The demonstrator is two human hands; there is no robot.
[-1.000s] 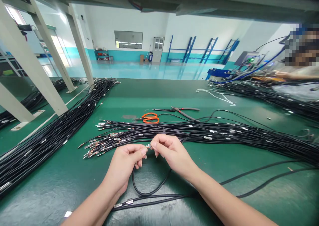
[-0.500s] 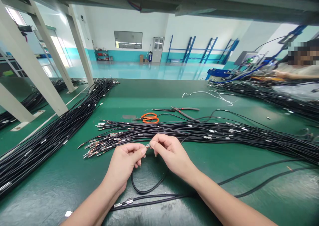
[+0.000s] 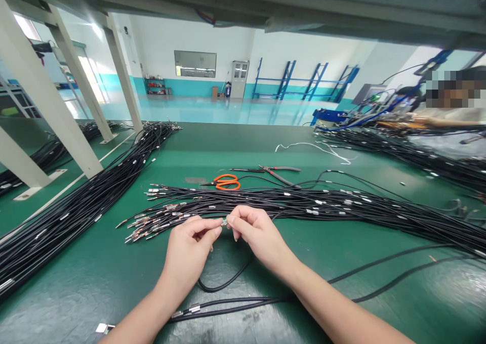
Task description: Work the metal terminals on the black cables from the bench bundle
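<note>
My left hand (image 3: 193,248) and my right hand (image 3: 258,235) meet fingertip to fingertip above the bench. Between their pinched fingers shows a small shiny cable end (image 3: 224,223); the fingertips cover most of it. A black cable (image 3: 224,287) hangs in a loop beneath the hands. Just behind them lies a bundle of black cables (image 3: 296,202) with metal tips and white labels, its stripped ends (image 3: 146,227) fanned out to the left. Nearer to me, below my wrists, two more cables (image 3: 231,304) carry silvery sleeves.
Orange-handled scissors (image 3: 227,182) and pliers (image 3: 279,173) lie behind the bundle on the green bench (image 3: 212,146). Another cable bundle (image 3: 94,192) runs along the left, beside white posts (image 3: 125,76). At the far right a person (image 3: 448,116) works near more cables (image 3: 402,152).
Both hands stay together at almost the same spot. My left fingers have shifted slightly on the cable end, and the loop below has moved a little. The view tilts slightly.
</note>
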